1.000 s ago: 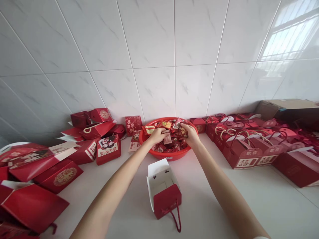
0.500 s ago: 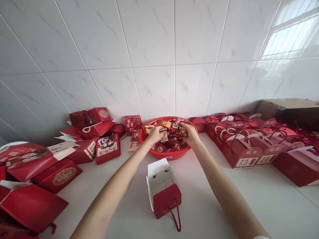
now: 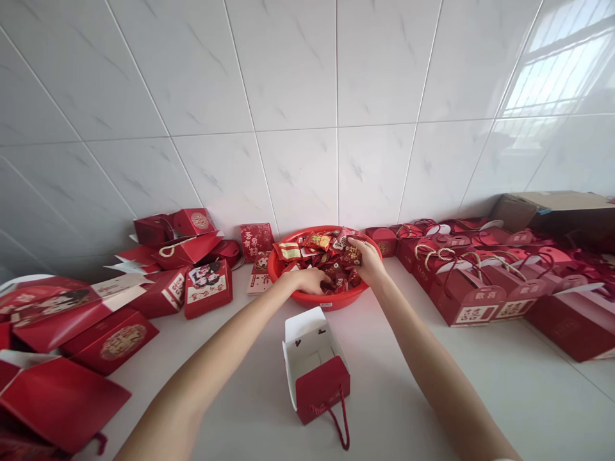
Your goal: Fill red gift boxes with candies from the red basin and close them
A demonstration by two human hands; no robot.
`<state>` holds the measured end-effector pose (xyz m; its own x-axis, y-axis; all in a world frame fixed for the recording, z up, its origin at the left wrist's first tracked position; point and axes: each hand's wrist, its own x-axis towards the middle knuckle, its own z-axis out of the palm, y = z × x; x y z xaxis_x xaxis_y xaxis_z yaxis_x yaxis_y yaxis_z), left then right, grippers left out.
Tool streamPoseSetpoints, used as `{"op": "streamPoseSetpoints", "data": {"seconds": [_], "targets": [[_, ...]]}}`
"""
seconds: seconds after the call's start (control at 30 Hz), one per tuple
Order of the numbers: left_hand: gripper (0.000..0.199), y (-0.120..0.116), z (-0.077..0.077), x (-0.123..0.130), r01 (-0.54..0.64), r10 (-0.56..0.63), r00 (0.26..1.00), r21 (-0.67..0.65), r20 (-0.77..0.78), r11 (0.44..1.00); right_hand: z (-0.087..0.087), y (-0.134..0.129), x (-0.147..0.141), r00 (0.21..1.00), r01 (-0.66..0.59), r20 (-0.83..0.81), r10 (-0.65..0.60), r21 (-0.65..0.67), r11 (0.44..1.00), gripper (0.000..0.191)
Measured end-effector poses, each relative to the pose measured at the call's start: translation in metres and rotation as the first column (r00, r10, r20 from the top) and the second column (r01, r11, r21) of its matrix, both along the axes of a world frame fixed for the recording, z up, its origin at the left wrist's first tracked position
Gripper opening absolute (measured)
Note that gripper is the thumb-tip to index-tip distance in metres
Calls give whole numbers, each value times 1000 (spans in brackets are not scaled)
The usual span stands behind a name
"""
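A round red plastic basin [image 3: 320, 301] full of wrapped candies [image 3: 336, 266] stands near the wall. My left hand [image 3: 311, 280] reaches into its near side, fingers curled down among the wrappers; their tips are hidden, so what they grip cannot be made out. At the basin's right rim, my right hand [image 3: 369, 259] is closed on a dark red snack packet [image 3: 353, 251] with gold lettering. A yellow-and-red striped packet [image 3: 288, 250] lies on the left of the pile. In front of the basin sits an open red gift box [image 3: 323, 387], white inside, its cord handle hanging toward me.
Red boxes [image 3: 127, 339], several with open flaps, are piled on the left. A box with a printed couple [image 3: 208, 288] and a red card box [image 3: 256, 242] stand left of the basin. Rows of handled gift boxes [image 3: 468, 298] and a brown carton [image 3: 557, 202] fill the right.
My left hand has moved from the middle of the candies toward me and slightly right, down to the near side of the basin. My right hand stays at the right rim with its packet.
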<state>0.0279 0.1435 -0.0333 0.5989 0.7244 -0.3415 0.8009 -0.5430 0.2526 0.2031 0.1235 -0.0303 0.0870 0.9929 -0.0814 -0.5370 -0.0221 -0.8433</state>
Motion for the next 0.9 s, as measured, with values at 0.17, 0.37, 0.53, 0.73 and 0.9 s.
{"op": "streamPoseSetpoints", "data": {"seconds": [0.17, 0.37, 0.53, 0.73, 0.9], "targets": [[54, -2, 7, 6, -30, 19, 994, -102, -111, 994, -2, 1, 0, 1000, 1, 19, -1, 6, 1000, 8], [40, -3, 10, 7, -18, 0, 995, -187, -98, 982, -4, 3, 1, 999, -8, 35, 8, 16, 1000, 13], [28, -1, 7, 4, -23, 47, 995, -252, 90, 967, -3, 2, -1, 1000, 5, 10, -6, 16, 1000, 14], [7, 2, 2, 16, -56, 71, 996, -279, 44, 959, 0, 0, -2, 1000, 17, -7, -17, 23, 1000, 11], [15, 3, -2, 24, -24, 45, 994, -211, 96, 977, 0, -1, -1, 1000, 19, 0, -19, 22, 1000, 11]]}}
